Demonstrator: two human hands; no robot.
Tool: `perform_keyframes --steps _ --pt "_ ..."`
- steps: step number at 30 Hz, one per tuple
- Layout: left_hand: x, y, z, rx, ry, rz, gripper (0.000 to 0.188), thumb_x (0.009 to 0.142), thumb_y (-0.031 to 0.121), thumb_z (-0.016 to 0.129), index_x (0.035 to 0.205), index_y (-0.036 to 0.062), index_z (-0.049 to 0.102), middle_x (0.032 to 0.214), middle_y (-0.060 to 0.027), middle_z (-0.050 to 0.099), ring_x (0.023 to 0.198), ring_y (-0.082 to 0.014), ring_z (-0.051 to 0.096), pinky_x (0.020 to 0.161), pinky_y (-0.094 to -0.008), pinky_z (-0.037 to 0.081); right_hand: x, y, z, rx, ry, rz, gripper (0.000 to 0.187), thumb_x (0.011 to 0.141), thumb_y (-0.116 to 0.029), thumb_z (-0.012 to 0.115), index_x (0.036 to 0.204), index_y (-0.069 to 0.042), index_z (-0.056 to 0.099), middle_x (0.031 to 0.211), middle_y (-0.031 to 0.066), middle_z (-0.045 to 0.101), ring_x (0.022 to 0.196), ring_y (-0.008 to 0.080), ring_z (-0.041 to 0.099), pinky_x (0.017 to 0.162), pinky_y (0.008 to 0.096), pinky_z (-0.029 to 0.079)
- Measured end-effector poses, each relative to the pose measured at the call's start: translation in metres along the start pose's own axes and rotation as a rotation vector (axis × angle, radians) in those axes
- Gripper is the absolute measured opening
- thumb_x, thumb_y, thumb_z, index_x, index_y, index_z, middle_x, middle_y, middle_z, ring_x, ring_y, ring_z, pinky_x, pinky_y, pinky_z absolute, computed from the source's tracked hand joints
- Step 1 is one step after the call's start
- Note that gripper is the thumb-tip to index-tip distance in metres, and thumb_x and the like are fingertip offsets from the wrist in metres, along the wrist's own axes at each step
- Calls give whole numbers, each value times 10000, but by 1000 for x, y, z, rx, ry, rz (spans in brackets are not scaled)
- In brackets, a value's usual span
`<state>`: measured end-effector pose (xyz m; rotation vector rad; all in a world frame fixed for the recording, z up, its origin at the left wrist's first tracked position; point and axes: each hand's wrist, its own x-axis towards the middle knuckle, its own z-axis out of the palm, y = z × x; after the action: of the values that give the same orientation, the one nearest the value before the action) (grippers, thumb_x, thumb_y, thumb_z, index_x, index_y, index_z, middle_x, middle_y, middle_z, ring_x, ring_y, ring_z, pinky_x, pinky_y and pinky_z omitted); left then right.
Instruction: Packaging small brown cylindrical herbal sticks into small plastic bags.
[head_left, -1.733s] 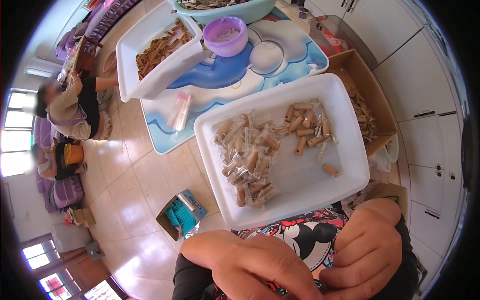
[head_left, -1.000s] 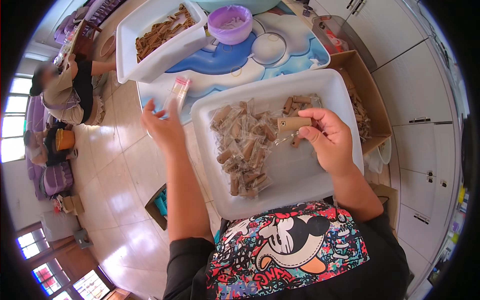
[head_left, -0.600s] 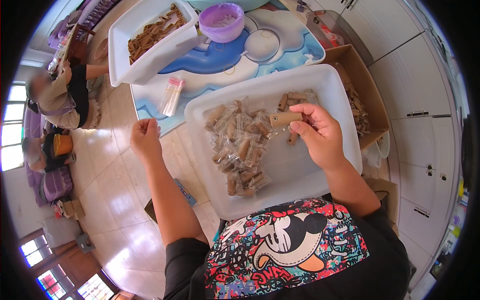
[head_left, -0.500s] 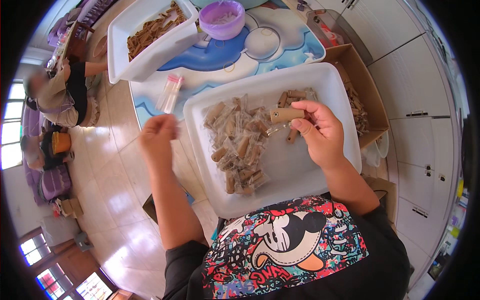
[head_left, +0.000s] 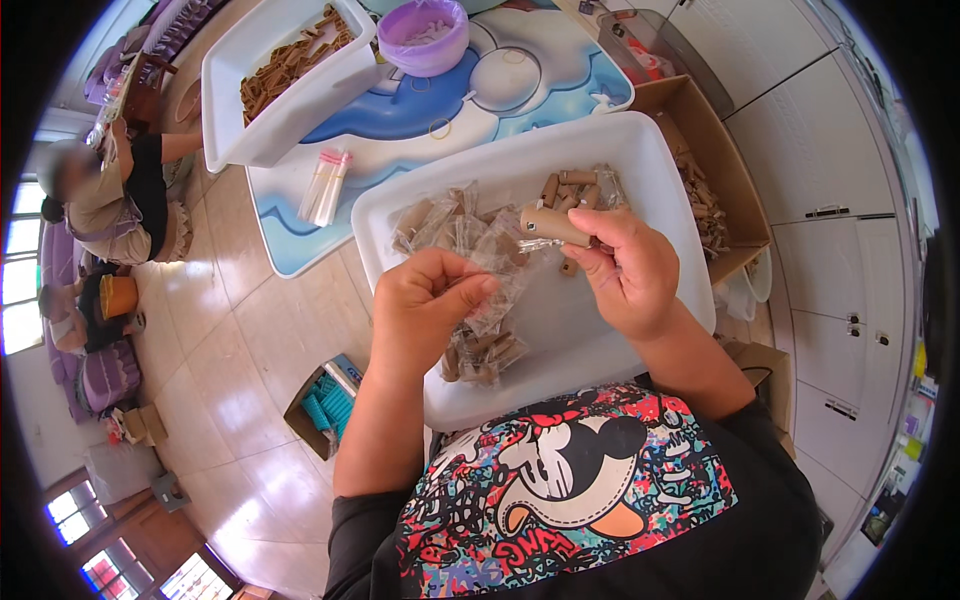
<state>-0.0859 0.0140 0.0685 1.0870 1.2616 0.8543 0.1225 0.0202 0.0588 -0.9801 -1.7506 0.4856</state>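
My right hand (head_left: 637, 270) pinches a brown cardboard-like tube (head_left: 553, 226) with a small hole near its end. A bit of shiny clear material hangs under the tube, too small to make out. Beside it my left hand (head_left: 420, 305) is closed, thumb against forefinger, on a clear plastic bag (head_left: 503, 290) that hangs toward the tube. Both hands are over a white plastic tub (head_left: 600, 365). Bagged brown tubes (head_left: 485, 357) are heaped in its left part, partly hidden by my left hand. More brown tubes (head_left: 577, 180) lie at its far side.
A stack of clear bags (head_left: 325, 188) lies on the blue patterned table (head_left: 285, 235). Beyond are a white bin (head_left: 310, 110) of brown pieces and a purple bowl (head_left: 425, 50). A cardboard box (head_left: 745, 190) of tubes stands right. Another person (head_left: 110, 190) sits far left.
My left hand has moved right from beside the stack of bags to over the tub, now holding a clear bag near the tube. The tube in my right hand has tilted slightly.
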Motion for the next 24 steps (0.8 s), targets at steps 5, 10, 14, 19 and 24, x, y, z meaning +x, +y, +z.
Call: perform_keyframes --steps 5,10,14,19,24 --pt "-4 1 1 -78 -2 34 63 757 -39 632 798 -45 584 700 -80 619 587 -112 562 546 -220 463 -2 2 -1 5 5 28 321 708 80 633 1012 1 564 825 117 612 654 189 613 540 260 492" --pt "-4 -3 -1 -118 -37 83 70 763 -55 617 827 -51 589 719 -92 625 612 -118 576 561 -222 469 -4 1 1 112 6 76 302 724 54 637 1013 -4 569 823 110 611 654 158 593 560 241 474" --pt "-2 -6 2 -69 -23 53 111 766 -29 632 868 -49 594 742 -88 630 650 -116 592 582 -211 472 -7 1 0 324 -123 318 265 757 16 638 1014 -11 577 825 62 608 666 86 547 600 211 447" --pt "0 -10 7 -74 -51 49 150 764 1 649 898 -45 600 774 -76 634 680 -110 602 615 -206 482 -8 7 3 492 -134 452 253 774 -9 640 1019 -11 579 829 25 604 678 49 518 608 203 435" --pt "2 -1 8 -171 -120 -109 136 768 4 642 887 -50 604 777 -73 635 686 -112 602 639 -212 487 -5 5 0 322 -243 338 258 786 23 611 1039 5 564 830 31 585 710 44 519 621 182 426"
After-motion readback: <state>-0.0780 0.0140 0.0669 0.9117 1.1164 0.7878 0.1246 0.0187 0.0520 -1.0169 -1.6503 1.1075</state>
